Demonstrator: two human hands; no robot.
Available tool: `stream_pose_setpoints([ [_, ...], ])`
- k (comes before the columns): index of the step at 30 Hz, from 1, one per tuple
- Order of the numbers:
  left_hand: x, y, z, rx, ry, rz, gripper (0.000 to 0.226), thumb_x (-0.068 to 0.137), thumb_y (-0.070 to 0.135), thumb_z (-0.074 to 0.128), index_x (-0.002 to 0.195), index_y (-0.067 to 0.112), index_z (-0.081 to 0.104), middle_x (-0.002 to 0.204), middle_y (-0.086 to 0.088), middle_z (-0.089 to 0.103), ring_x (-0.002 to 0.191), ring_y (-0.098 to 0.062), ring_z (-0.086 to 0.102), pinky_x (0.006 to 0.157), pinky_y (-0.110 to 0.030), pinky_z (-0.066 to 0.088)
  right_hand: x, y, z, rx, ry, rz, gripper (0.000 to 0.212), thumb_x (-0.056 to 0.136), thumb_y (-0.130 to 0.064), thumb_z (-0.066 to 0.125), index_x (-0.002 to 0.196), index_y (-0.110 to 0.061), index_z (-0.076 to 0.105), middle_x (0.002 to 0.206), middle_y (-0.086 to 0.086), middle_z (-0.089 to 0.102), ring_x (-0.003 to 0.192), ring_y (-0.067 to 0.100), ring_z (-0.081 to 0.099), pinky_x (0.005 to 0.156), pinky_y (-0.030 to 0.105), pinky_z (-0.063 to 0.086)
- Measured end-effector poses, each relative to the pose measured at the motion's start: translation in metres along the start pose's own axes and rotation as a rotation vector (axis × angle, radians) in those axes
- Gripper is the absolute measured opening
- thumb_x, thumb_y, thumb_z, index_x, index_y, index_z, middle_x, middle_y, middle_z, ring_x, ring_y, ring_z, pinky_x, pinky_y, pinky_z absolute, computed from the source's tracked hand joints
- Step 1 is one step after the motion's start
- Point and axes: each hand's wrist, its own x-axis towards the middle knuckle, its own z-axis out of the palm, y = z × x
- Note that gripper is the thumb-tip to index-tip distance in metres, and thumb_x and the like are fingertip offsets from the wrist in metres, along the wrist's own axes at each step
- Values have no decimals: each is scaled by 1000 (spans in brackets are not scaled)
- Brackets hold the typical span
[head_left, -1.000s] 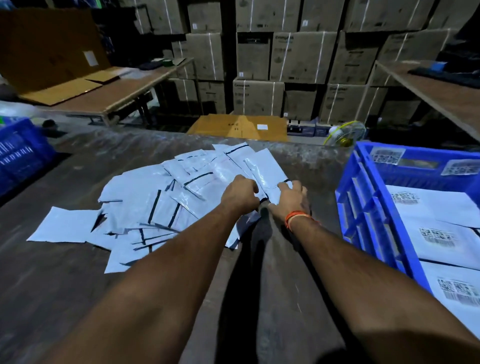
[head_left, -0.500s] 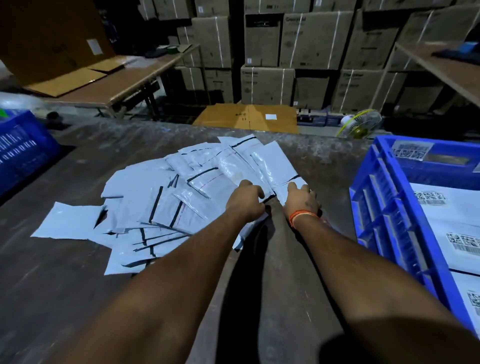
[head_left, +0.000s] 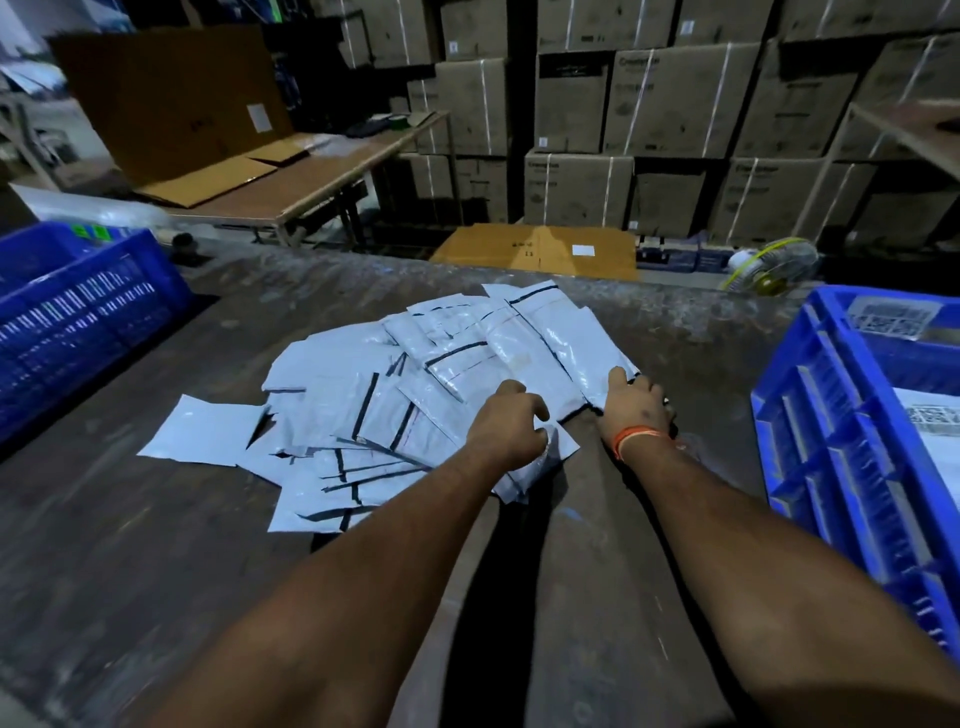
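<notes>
White plastic mailers (head_left: 415, 395) lie right under both your hands, in a loose heap in the middle of the table (head_left: 156, 545). Your left hand (head_left: 511, 426) sits on the near right part of the heap. Its fingers are curled, and they grip the crumpled mailer that sticks out just below the knuckles. Your right hand (head_left: 636, 410), with the orange band (head_left: 636, 440) at its wrist, is at the heap's right edge. Its thumb lies on top of the outermost mailer and its fingers bend down over that edge, so it holds that mailer too. The two hands are near each other, with a narrow dark gap of table between them.

From your hands the heap fans out to your left and away from you. The mailers overlap, many with a black strip showing, and one lies flat and alone at the far left.

The right crate (head_left: 831, 467), in blue plastic, stands near your right forearm and holds packets (head_left: 935, 421) with printed codes. The left crate (head_left: 88, 317), also blue, is well apart at the table's left edge.

Beyond the table's far edge lie a flat cardboard sheet (head_left: 535, 249) and a small fan (head_left: 774, 265). Behind them rise stacked boxes (head_left: 675, 104), and a wooden bench (head_left: 322, 171) stands to the left.
</notes>
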Motion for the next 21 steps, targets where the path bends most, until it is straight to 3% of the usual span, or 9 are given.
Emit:
stream_pose_setpoints([
  [16,-54,14,-32,-29,19,77,37,83,24,69,120,19,71,135,-10,48,120,-25,56,102,-31,46,-119,1,-15,-108,-122,48,54,83,-10,61,131,-20,40,133,15,36,126,40,36,95,52,46],
  [19,-71,15,-32,-37,-16,89,41,79,26,73,119,18,71,131,-11,50,121,-25,55,102,-35,48,-145,3,-16,-125,-142,46,58,83,-20,67,133,-21,40,132,14,37,125,39,37,92,51,47],
  [21,-84,14,-31,-35,-29,99,41,80,29,73,119,18,71,133,-12,49,121,-27,55,103,-38,48,-162,3,-20,-129,-174,49,59,83,-16,64,136,-20,38,135,14,36,126,39,37,94,52,47],
])
